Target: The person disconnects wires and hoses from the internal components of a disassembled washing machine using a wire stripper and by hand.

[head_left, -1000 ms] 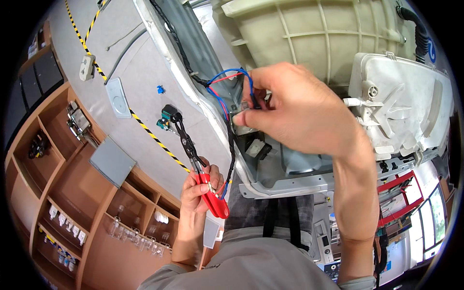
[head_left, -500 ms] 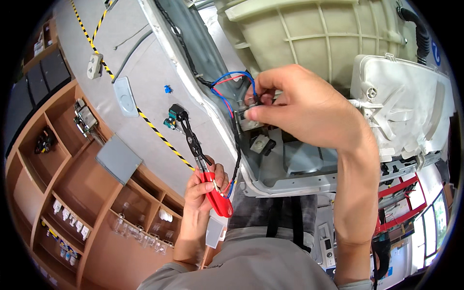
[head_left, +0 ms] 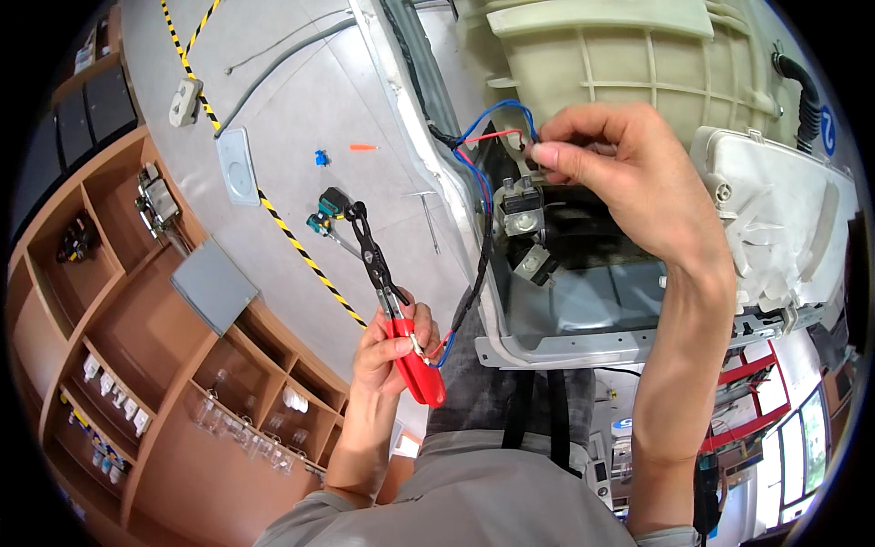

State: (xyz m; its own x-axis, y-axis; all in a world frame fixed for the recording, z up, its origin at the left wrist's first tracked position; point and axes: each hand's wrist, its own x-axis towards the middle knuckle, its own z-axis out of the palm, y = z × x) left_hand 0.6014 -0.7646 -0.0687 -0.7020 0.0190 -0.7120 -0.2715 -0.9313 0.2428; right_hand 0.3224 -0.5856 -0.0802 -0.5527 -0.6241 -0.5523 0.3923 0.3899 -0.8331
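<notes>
My left hand (head_left: 390, 351) is closed round the red handles of long-nosed pliers (head_left: 415, 365), whose black jaws point up over the floor. The end of a red and blue wire pair (head_left: 441, 354) with a pale connector lies at the same fingers. My right hand (head_left: 606, 164) pinches the end of blue wires (head_left: 504, 105) above the open cabinet; a red wire (head_left: 492, 137) ends close to its fingertips. Below the fingers, apart from them, sits a pale block with metal terminals (head_left: 522, 216). A second pale and black block (head_left: 534, 264) lies nearer me.
The white cabinet edge (head_left: 428, 164) carries a black-wrapped wire harness (head_left: 486, 232). Beyond it are a beige ribbed tub (head_left: 629, 55) and a white plastic cover (head_left: 775, 219). On the floor lie a cordless drill (head_left: 330, 210), a blue piece (head_left: 321, 158), an orange stick (head_left: 365, 147) and a T-handled tool (head_left: 430, 219).
My right hand has lifted away from the terminal block with the blue wires, baring the block. The view has shifted, showing more floor. My left hand keeps its hold on the pliers.
</notes>
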